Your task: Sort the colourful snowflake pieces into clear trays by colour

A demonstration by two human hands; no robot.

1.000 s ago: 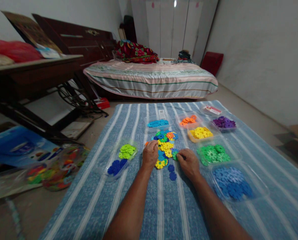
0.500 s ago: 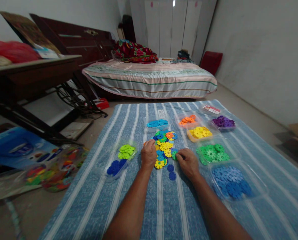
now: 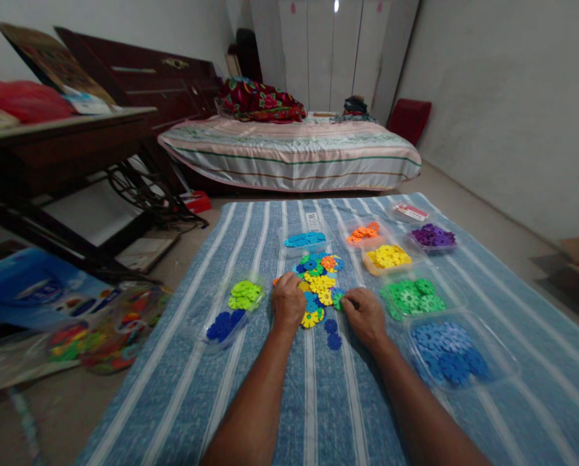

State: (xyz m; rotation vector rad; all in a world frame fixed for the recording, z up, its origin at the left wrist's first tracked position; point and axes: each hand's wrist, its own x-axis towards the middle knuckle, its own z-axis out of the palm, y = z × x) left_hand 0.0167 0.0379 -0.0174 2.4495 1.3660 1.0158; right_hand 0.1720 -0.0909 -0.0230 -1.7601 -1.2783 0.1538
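The left hand point(image 3: 288, 300) rests knuckles-up on the left edge of a heap of mixed snowflake discs point(image 3: 320, 283), fingers curled down onto the pieces; whether it grips one cannot be told. The right hand point(image 3: 364, 315) sits at the heap's right edge, fingertips pinched at a green disc point(image 3: 339, 298), though the grip itself is hidden. The heap lies in the middle of a blue striped cloth point(image 3: 318, 401) (spread on the floor, it seems). Two dark blue discs point(image 3: 333, 333) lie loose between the wrists. Clear trays ring the heap: lime discs point(image 3: 243, 294) and navy discs point(image 3: 224, 323) to the left, green discs point(image 3: 410, 296) and blue discs point(image 3: 447, 353) to the right, yellow discs point(image 3: 387, 257) farther back
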